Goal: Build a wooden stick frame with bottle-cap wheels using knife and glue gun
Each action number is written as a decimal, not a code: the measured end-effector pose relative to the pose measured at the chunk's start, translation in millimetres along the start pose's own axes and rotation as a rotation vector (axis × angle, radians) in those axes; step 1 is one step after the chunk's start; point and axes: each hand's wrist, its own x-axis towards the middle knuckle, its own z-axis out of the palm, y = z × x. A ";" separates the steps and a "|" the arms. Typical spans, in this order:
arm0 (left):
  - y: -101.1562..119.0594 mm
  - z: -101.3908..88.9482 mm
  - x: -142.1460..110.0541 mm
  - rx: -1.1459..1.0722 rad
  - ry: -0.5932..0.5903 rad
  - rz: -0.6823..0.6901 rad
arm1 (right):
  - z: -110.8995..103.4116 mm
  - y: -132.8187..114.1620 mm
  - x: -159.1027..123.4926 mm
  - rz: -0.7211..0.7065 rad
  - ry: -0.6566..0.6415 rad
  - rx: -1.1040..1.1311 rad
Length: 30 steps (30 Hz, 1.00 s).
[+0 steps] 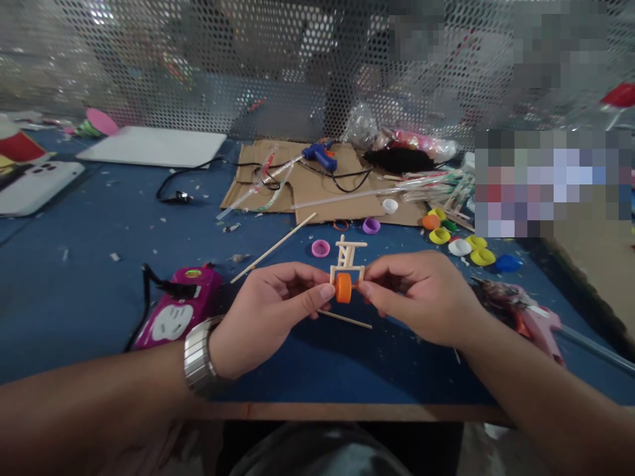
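My left hand [268, 311] and my right hand [421, 297] meet above the blue table [74, 291], both pinched on a small model of wooden sticks [348, 254]. An orange bottle cap [342, 288] sits as a wheel at the model's lower end, between my two thumbs. The stick frame rises behind the cap. A thin wooden skewer [347, 320] lies on the table just under my hands. A metal watch [198, 357] is on my left wrist.
A pink power strip [178, 311] lies left of my hands, a pink glue gun [526, 317] at right. Loose coloured bottle caps [456, 238], a long skewer [272, 248], cardboard [317, 185] with a blue glue gun [320, 155] and straws lie beyond. A perforated metal screen closes the back.
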 end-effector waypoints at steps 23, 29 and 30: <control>4.7 2.8 -0.7 -0.112 -0.028 -0.010 | 3.0 3.7 -1.0 0.066 -0.028 0.061; 4.0 3.1 -0.6 -0.141 -0.025 -0.015 | 1.7 2.4 -0.1 0.049 -0.023 0.041; 3.8 3.5 -0.6 -0.150 -0.021 -0.021 | 1.4 2.6 -0.2 0.045 -0.020 0.025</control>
